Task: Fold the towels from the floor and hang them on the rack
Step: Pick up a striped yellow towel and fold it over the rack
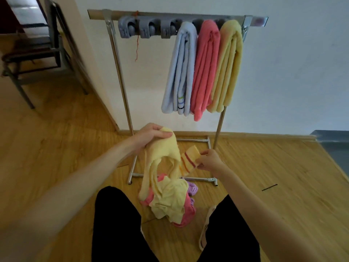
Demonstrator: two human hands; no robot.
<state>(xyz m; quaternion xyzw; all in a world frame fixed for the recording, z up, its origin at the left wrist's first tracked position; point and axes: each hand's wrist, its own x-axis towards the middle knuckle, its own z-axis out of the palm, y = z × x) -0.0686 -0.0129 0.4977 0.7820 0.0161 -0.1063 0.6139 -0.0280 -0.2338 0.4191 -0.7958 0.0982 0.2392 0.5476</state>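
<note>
chair: far left by the wall, not part of this.
left hand: raised in front of the rack's foot, fingers pressed together on one corner of the yellow towel.
yellow towel: unfolded, hanging slack between both hands, its lower end reaching down to the pile.
right hand: lower than the left, pinching the striped corner of the same towel between thumb and fingers.
pile: on the floor between the person's knees and the rack base, pink, pale yellow and purple bits showing, all crumpled.
rack: empty grey clips on the left of the bar, then three folded towels hung side by side, blue towel, pink towel, hung yellow towel.
progress: looks like three done, one just being opened up for folding, and at least a few more left in the pile. guessing roughly halfway, hard to count what's buried.
</note>
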